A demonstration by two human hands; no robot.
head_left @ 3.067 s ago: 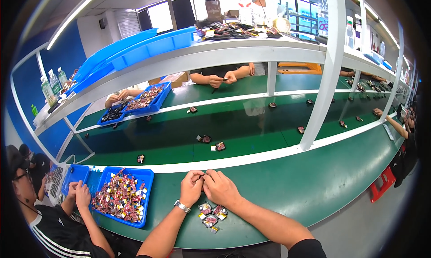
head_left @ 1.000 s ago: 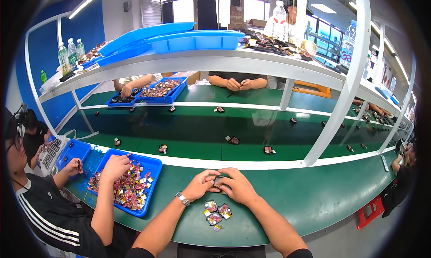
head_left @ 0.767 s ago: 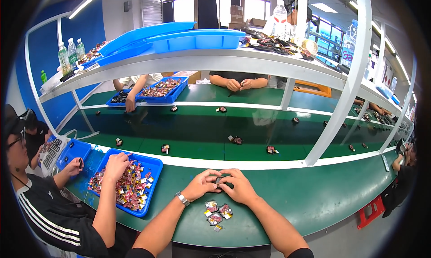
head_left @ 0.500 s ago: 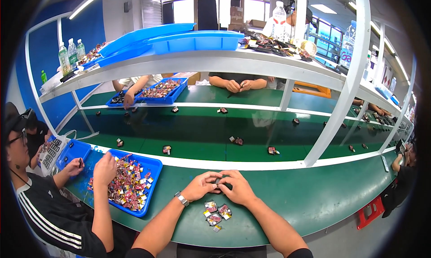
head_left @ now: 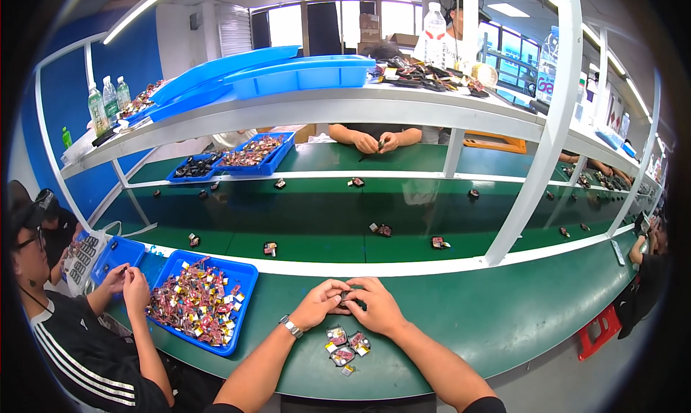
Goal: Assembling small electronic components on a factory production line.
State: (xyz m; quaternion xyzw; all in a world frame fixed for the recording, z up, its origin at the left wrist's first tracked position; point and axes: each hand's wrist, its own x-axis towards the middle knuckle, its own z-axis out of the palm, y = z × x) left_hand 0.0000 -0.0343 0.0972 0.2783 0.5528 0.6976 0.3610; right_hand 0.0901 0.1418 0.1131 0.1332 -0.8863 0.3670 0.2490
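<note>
Both my hands are closed around a small dark piece (head_left: 343,298) above the green worktop, and fingers cover most of it. My left hand (head_left: 319,305), with a metal-banded watch (head_left: 291,327) at its wrist, pinches it from the left. From the right, my right hand (head_left: 378,309) grips it with thumb and fingers. Just nearer to me lies a small cluster of red circuit boards (head_left: 342,356) in dark frames, with silver and yellow parts attached. A loose silver-yellow piece (head_left: 348,370) lies beside the cluster's near side.
To the left stands a blue tray (head_left: 248,298) heaped with similar boards, beside a co-worker (head_left: 79,348) at the bench. Beyond a white rail (head_left: 309,268), boards lie spaced along a green belt (head_left: 317,215). A white shelf (head_left: 302,111) on posts (head_left: 536,139) crosses above, carrying blue trays and bottles.
The co-worker on the left has moved a hand from above the tray to meet the other hand. Across the belt, the arm over the far tray has withdrawn. My hands keep their hold.
</note>
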